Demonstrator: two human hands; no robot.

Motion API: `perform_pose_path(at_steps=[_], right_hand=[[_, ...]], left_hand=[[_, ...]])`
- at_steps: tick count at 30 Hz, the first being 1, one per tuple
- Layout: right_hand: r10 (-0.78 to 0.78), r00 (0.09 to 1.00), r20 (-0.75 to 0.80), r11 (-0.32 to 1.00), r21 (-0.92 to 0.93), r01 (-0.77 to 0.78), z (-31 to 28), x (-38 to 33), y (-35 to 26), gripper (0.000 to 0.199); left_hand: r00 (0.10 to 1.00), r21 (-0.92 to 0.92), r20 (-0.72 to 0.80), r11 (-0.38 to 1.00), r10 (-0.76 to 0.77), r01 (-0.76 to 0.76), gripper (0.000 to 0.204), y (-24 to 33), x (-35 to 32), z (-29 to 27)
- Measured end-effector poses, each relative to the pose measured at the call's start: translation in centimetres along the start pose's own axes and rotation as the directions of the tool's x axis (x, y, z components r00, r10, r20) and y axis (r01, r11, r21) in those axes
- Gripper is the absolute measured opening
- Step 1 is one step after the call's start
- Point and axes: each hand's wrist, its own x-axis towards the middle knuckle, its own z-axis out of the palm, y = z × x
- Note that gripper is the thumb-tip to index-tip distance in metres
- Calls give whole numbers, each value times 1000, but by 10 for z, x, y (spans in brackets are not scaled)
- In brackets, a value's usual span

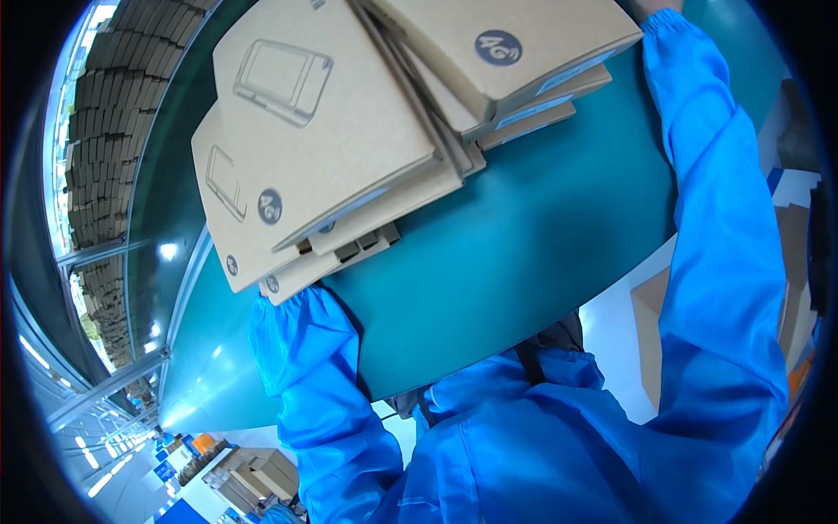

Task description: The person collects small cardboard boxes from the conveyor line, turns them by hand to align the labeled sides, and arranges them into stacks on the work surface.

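Brown cartons [349, 144]: two adjoining piles, six or more, overlap hides exact count | left pile by green table's [524, 253] left edge | ends face near edge; long axis unclear | left hand [264, 292] mostly under carton corner, right hand [650, 7] cropped beside right pile; openness, grip: cannot tell

A bright blue smock [524, 454] with a slight sheen fills the lower middle of the frame, a faint seam running down it. Its 2 sleeves, the left sleeve [327, 393] at lower left and the right sleeve [720, 210] along the right side, are loose, creased and gathered at the cuffs [292, 327]. A dark strap [529, 362] shows at lower centre
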Motion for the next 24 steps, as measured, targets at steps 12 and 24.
perform_pose_path(at_steps=[12, 24], right_hand=[[135, 961, -243, 946, 319, -52, -105, -46, -8, 52], [-193, 914, 357, 978, 140, 152, -233, -117, -142, 87]], left_hand=[[982, 36, 6, 982, 186, -187, 55, 18, -102, -25], [949, 65, 3, 947, 314, -314, 55, 5, -122, -33]])
